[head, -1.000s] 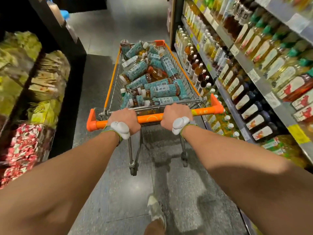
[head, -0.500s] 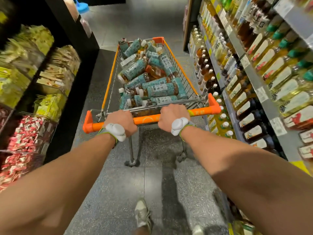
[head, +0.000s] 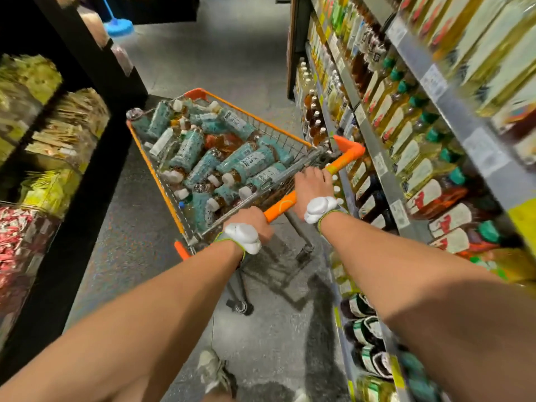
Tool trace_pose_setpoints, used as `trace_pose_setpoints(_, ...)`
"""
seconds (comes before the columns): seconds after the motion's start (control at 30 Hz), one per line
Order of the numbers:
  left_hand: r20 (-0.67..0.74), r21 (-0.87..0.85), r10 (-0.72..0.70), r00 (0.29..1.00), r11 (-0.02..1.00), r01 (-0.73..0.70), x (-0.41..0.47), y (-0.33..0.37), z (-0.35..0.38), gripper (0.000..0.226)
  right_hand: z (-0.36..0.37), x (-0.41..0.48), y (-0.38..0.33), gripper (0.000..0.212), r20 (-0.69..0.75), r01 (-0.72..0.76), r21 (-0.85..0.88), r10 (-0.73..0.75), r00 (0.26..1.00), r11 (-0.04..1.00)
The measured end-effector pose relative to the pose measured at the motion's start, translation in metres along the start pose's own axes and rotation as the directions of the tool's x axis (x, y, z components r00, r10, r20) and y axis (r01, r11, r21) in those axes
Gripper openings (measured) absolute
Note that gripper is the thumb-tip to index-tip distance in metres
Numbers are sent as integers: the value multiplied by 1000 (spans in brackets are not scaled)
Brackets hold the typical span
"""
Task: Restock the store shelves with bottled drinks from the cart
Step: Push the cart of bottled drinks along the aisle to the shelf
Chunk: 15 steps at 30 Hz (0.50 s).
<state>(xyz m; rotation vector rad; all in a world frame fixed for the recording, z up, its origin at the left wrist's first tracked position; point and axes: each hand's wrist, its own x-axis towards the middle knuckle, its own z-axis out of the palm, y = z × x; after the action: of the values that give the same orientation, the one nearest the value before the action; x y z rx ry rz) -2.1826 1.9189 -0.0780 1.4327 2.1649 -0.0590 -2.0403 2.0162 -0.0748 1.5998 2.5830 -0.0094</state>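
Step in hand: positioning. The left hand (head: pixel 255 220) and right hand (head: pixel 311 185) each clamp the orange handle (head: pixel 282 204) of the cart (head: pixel 290 134). Bottled drinks (head: pixel 214 161) fill its basket, beside the shelves (head: pixel 380 172). Next: release one hand and take a bottle.

Orange cart handle (head: pixel 280 205), teal-labelled bottles (head: pixel 240 163), speckled grey floor (head: pixel 136 242)

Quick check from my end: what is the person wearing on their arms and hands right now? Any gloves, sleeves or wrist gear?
No gloves and no sleeves in view: both forearms and hands are bare. Each wrist carries a thin yellow-green band holding a lumpy, rounded white device behind the left hand, and a matching white device behind the right hand. No cables or readable markings show on them.
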Motion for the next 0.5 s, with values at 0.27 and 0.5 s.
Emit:
trace_pose_setpoints(0.27, 1, -124, 145, 989, 982, -144, -15, 74, 24, 38, -21, -41, 40, 44, 29, -92, 263, 87, 996, 960)
trace_pose_setpoints(0.5, -105, -107, 341, 934, 930, -351, -27, 43, -12, 27, -40, -54, 14, 24, -116, -128, 391, 187, 976, 912)
